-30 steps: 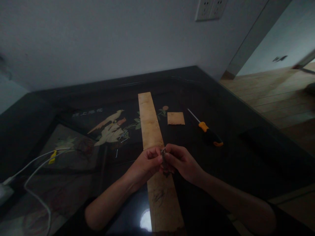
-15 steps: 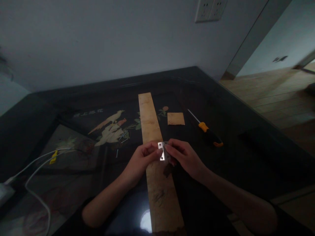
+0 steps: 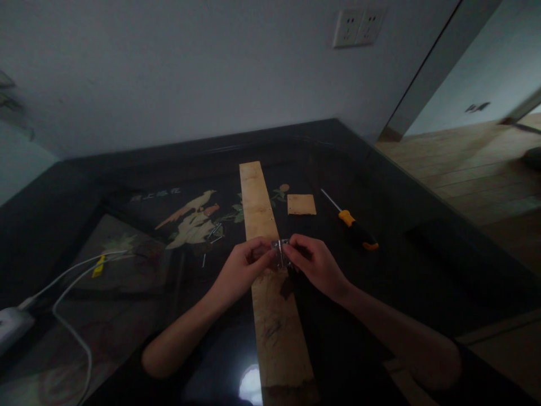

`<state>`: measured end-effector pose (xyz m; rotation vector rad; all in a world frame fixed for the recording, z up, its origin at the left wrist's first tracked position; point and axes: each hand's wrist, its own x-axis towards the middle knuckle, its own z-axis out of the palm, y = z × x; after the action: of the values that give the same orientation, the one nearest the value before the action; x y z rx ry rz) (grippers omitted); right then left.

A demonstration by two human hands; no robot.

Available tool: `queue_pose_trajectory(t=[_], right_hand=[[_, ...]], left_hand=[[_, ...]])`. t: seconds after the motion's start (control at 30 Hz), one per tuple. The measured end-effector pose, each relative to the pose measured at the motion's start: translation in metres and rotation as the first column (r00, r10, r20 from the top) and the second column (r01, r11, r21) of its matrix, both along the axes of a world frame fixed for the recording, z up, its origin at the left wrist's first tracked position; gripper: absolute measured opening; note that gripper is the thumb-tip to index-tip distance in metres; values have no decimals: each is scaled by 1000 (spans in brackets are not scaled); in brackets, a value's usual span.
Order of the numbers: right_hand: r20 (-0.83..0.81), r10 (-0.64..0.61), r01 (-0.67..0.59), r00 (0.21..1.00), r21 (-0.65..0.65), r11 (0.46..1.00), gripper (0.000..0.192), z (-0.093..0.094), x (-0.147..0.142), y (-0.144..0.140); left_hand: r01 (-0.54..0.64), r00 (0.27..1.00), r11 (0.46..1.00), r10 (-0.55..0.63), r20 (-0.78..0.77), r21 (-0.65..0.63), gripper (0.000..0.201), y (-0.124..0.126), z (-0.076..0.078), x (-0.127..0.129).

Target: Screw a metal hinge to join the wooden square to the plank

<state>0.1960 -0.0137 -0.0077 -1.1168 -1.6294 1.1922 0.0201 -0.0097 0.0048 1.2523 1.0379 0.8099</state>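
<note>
A small silver metal hinge [image 3: 280, 248] is pinched between both hands just above a long pale wooden strip [image 3: 270, 293] that runs down the middle of the dark glossy table [image 3: 401, 237]. My left hand [image 3: 242, 269] grips the hinge's left leaf with thumb and fingers. On the other leaf my right hand [image 3: 315, 264] holds it from the right. The hinge looks partly folded, edge toward me. Several loose screws [image 3: 213, 234] lie left of the strip.
A small square wooden piece [image 3: 301, 204] lies right of the strip, and an orange-and-black screwdriver [image 3: 353, 223] lies beyond it. White cables [image 3: 71, 282] with a yellow tag trail from a white plug at the left. A wall with sockets [image 3: 357, 25] stands behind the table.
Both hands lifted the hinge slightly farther up the strip. It opened flat half a second ago, and now it is partly folded again. The view shifted a little.
</note>
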Motion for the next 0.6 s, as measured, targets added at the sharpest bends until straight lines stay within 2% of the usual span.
queue_pose_trajectory(t=[0.23,0.4,0.6], right_hand=[[-6,27,-27,1000,53,998,32,-6,-1,3],[-56,93,-90,994,50,995,36,-10,-2,3],[-3,92,-91,996,109,990,33,-10,-1,2]], left_hand=[[18,1000,998,-18,-4,60,22,-1,4,2],[29,999,996,-26,-28,89,25,1,6,-1],[37,996,985,-24,-82,167,22,2,5,-5]])
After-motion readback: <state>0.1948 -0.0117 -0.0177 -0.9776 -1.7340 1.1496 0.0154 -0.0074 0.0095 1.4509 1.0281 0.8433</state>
